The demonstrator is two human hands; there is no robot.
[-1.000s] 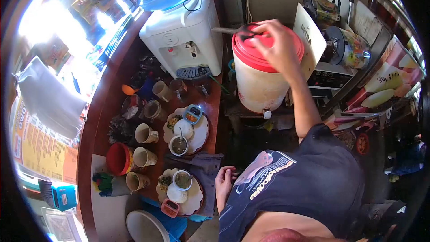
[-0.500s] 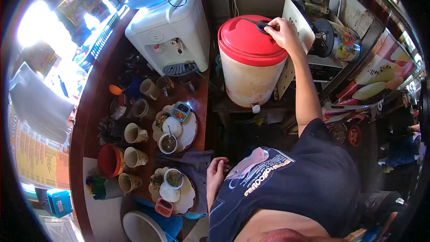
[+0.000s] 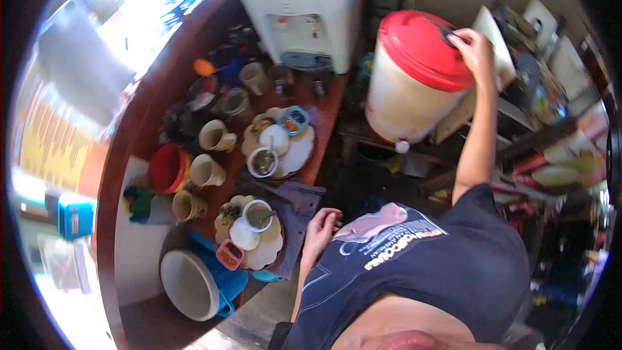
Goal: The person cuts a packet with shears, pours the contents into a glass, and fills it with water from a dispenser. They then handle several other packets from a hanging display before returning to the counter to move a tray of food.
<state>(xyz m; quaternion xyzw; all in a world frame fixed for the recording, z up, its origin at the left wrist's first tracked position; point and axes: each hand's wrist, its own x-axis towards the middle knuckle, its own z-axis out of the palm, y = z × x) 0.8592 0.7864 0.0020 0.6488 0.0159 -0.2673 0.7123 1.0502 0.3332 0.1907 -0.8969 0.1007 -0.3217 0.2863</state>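
Note:
My right hand [image 3: 472, 48] reaches over the red lid [image 3: 421, 48] of a large whitish drink cooler [image 3: 408, 100] with a small white tap. Its fingers are closed on the dark handles of a pair of scissors [image 3: 446, 30], whose thin blades point across the lid. My left hand [image 3: 322, 225] hangs beside my dark shirt, near the table edge, with fingers loosely bent and nothing seen in them. Nearest to it is a plate [image 3: 262, 256] with rice, a bowl of soup [image 3: 258, 215] and a small red sauce dish [image 3: 230, 255] on a grey cloth [image 3: 298, 202].
A second plate of food [image 3: 299, 152] lies farther up the wooden table. Several mugs [image 3: 207, 170], a red bowl [image 3: 168, 168] and a white water dispenser [image 3: 301, 16] stand there too. A white bucket [image 3: 189, 285] is below left. Panels and kitchenware crowd the right.
The view has swung, so the cooler, table and my hands appear shifted right in the picture. My right hand stays on the scissors at the lid; my left hand remains by my shirt.

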